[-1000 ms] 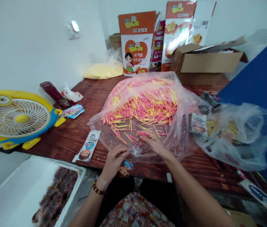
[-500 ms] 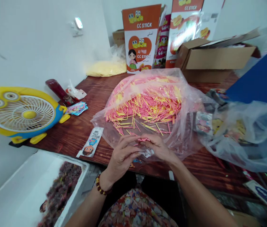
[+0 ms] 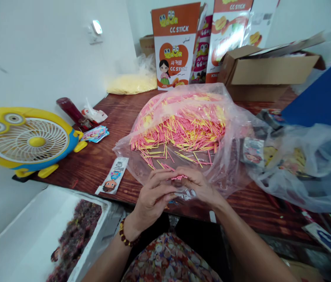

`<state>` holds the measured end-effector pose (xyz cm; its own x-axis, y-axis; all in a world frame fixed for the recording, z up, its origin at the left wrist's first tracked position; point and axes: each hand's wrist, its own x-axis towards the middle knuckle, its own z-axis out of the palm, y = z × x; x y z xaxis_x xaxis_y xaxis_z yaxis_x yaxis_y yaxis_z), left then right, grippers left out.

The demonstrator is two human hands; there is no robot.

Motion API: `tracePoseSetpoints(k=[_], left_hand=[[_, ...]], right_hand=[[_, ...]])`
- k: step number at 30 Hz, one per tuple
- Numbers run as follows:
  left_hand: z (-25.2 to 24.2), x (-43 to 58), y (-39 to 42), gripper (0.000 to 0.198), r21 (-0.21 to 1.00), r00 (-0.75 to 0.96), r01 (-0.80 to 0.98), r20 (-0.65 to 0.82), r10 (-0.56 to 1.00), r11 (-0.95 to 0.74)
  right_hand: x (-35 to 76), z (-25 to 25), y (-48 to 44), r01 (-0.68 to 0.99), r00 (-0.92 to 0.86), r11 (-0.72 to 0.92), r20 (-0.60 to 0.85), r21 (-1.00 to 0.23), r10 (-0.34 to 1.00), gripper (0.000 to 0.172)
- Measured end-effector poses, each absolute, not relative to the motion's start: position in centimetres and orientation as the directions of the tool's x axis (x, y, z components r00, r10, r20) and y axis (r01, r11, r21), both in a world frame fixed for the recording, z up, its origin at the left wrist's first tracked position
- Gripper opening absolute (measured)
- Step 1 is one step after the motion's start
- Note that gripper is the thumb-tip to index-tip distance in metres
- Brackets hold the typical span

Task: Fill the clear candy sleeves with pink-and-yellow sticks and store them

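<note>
A small bundle of thin pink sticks [image 3: 179,177] is pinched between my two hands, its ends facing me. My left hand [image 3: 153,194] has its fingers closed along the bundle's left side, with a beaded bracelet on the wrist. From the right, my right hand [image 3: 199,186] grips the same bundle. Just under them a clear, printed wrapper [image 3: 188,193] shows in part; I cannot tell whether a hand touches it. Beyond my hands lies a large clear plastic bag [image 3: 236,176], open toward me, with many loose pink and yellow sticks [image 3: 180,133] in it.
Left stand a yellow fan [image 3: 36,141] and a white foam box [image 3: 15,231] of small dark packets. A printed wrapper [image 3: 114,176] lies left of the bag. Printed cartons [image 3: 173,47] and an open cardboard box [image 3: 271,72] stand behind. Another plastic bag [image 3: 309,176] lies right.
The bundle has turned slightly so its pink ends face me more evenly. My hands have shifted only a little, and the bag has stayed in place.
</note>
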<state>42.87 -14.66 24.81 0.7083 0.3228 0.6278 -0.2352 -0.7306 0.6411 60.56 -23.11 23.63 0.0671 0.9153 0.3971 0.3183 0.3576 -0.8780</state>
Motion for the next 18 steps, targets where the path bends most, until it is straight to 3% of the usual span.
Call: tracePoseSetpoints(k=[18], left_hand=[[25.05, 42.80, -14.97, 0.016, 0.629, 0.703, -0.238, 0.637, 0.315, -0.740]], right_hand=[[60.36, 23.83, -23.29, 0.267, 0.040, 0.345, 0.368, -0.900, 0.929, 0.035]])
